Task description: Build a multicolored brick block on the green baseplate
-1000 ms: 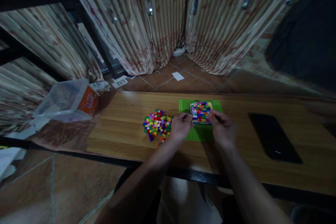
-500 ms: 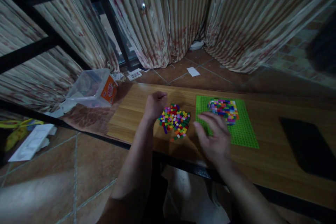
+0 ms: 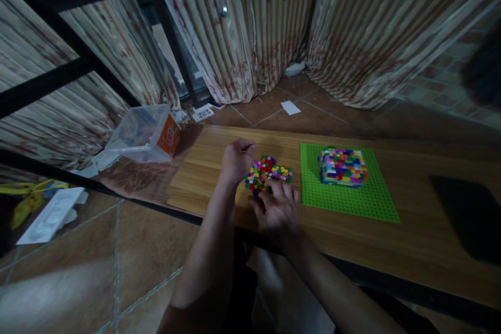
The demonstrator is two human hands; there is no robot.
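Note:
A loose pile of small coloured building bricks point(image 3: 268, 167) lies on the wooden table. My right hand point(image 3: 279, 211) is over its near side, fingers bent and apart, with no brick visible in them; the fingers hide part of the pile. At the pile's left edge, my left hand point(image 3: 237, 162) is held curled, thumb against fingers. Whatever it may hold is hidden. To the right, a block built of many-coloured bricks point(image 3: 344, 167) stands on a green baseplate point(image 3: 352, 206), apart from both hands.
A clear plastic box with an orange label point(image 3: 169, 138) stands beyond the table's left end. On the right of the wooden table point(image 3: 203, 167) lies a dark flat object point(image 3: 465, 219). Striped curtains point(image 3: 250, 36) hang behind, and white paper point(image 3: 290, 108) lies on the floor.
My right hand has moved left, from beside the brick block to the loose pile, leaving the block in full view. My left hand stays curled beside the pile. The view has shifted slightly.

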